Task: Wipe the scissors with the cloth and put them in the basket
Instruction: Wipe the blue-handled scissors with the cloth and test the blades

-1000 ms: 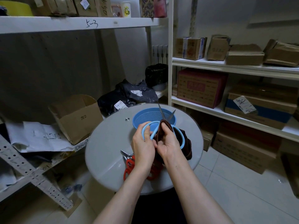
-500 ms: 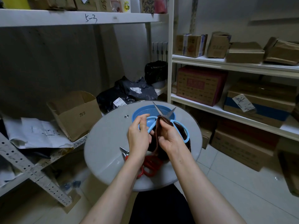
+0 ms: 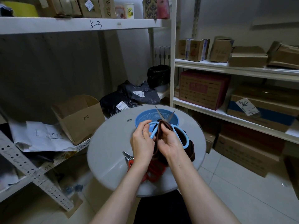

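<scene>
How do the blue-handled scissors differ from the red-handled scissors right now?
Left hand and right hand hold the blue-handled scissors up; the red-handled scissors lie on the table beneath. The cloth wraps the blue pair, not the red. Blue blades stand open, pointing up; the red tip points left. Both have metal blades.

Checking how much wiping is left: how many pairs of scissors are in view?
2. The blue scissors are held by the left hand and right hand with the cloth, above the table. The red scissors lie on the table under both wrists; others may be hidden there.
</scene>
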